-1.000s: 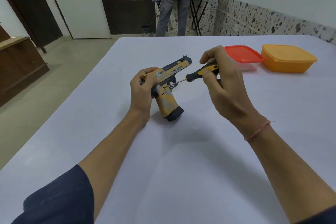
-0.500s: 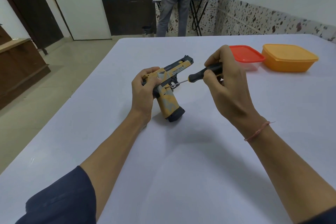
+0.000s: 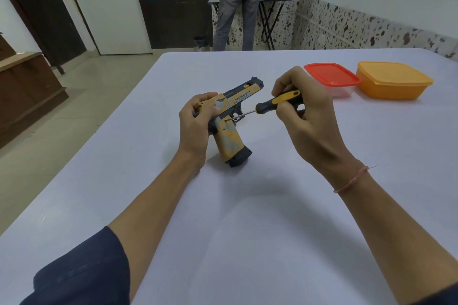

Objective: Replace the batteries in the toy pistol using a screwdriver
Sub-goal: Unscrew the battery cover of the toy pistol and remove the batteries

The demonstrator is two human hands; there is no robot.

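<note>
The toy pistol (image 3: 229,136) stands near the middle of the bench (image 3: 247,230), its black butt down on the surface and its muzzle tipped up toward 1 o'clock. My left grip (image 3: 195,126) wraps the rear of the slide from the 9 o'clock side, fingers curled round it to steady it. The screwdriver (image 3: 277,101) comes in from 2 o'clock, its tip set against a small screw at the top of the pistol's handle, just behind the trigger guard. My right grip (image 3: 309,116) is closed round its black-and-yellow handle. I judge this to be the opening step, working the screw of the battery cover, which looks closed. I cannot tell how far the screw has backed out, and I see no batteries. The next move calls for pressing the tip square into the screw head while twisting, with my left bracing so the pistol does not pivot on its butt. Further out at 2 o'clock, well apart, sit a red-lidded container (image 3: 330,74) and, just beside it, an orange container (image 3: 394,80). At 12 o'clock, beyond the bench, a person (image 3: 239,2) stands at a folding table.
</note>
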